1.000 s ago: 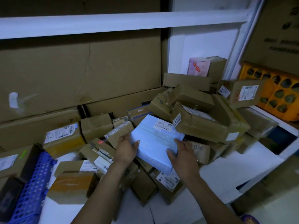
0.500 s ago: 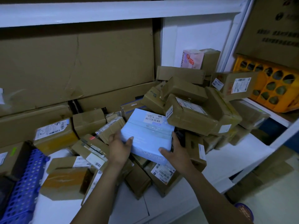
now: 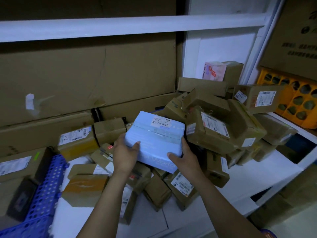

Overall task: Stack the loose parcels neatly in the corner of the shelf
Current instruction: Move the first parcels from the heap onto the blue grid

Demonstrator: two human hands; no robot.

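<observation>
Blue parcel (image 3: 154,140): is being held just above the jumble, toward the middle of the shelf, with its barcode label facing up at the far edge.
Left hand (image 3: 124,152): is gripping the parcel's left near side, thumb lying on top and fingers curling underneath.
Right hand (image 3: 186,157): is clasping the right near corner, thumb pressing on top; the fingers below are hidden.
Brown parcels (image 3: 214,129): are lying heaped and tilted, piling highest toward the right back corner.
Pink box (image 3: 214,71): is standing in that corner behind the heap.
Shelf (image 3: 248,172): is showing bare white board at the front right.
Blue crate (image 3: 46,186): is sitting at the left edge; its contents cannot be made out.
Yellow crate (image 3: 291,100): is standing beyond the shelf's right post, dark rounded shapes showing through its holes.
</observation>
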